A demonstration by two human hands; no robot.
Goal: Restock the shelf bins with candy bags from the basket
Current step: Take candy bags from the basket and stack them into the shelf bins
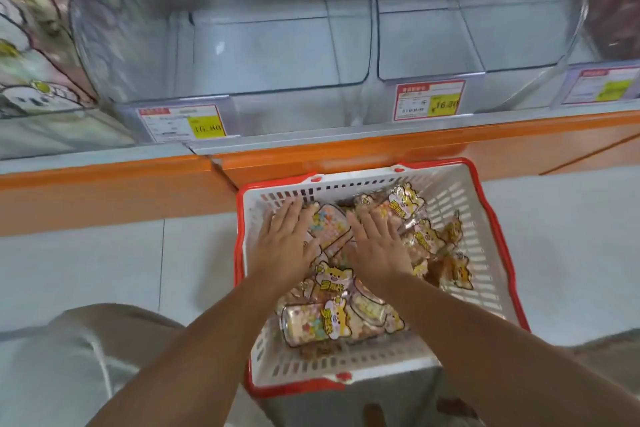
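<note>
Left hand [291, 239], right hand [377, 246], both flat on candy bags [332, 319], 1 basket [481, 253], 2 bins [242, 55]

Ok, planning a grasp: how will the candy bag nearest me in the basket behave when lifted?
The candy bag probably sags, being clear film around loose small pieces. Its glossy surface may slip.

One basket [346, 187] is counted near. Two hands are counted in it, the left hand [289, 239] and the right hand [377, 246]. At least eight candy bags [322, 322] are made out, overlapped, so the exact number cannot be told. Two clear bins [221, 45] [467, 38] are counted far, with three price labels [183, 123] [428, 100] [601, 86].
</note>
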